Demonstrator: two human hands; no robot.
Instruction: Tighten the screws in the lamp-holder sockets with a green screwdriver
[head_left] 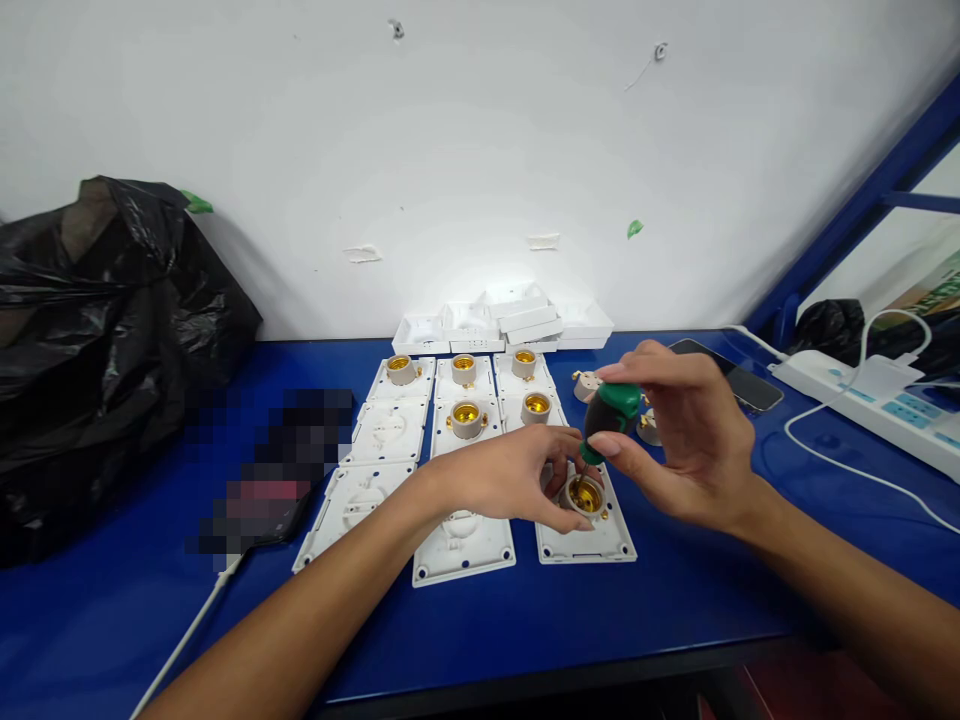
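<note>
My right hand [679, 440] grips a stubby screwdriver [609, 415] with a green and black handle, its shaft pointing down into a lamp socket [589, 494]. The socket is round, pale outside with a brass-coloured threaded inside, and sits on a white plastic plate [587, 546] near the table's front edge. Around the socket's left side, the fingers of my left hand [517, 475] are closed, steadying it; some fingertips are hidden. The screwdriver's tip is inside the socket and hard to make out. My left forearm covers parts of the neighbouring plates.
More white plates [390, 430] lie in rows on the blue table [675, 610], several bearing sockets [466, 418]. White boxes [517, 315] stand by the wall. Loose sockets [648, 428] and a phone [739, 378] lie beyond my right hand. A power strip [874, 405] is right, a black bag [112, 350] left.
</note>
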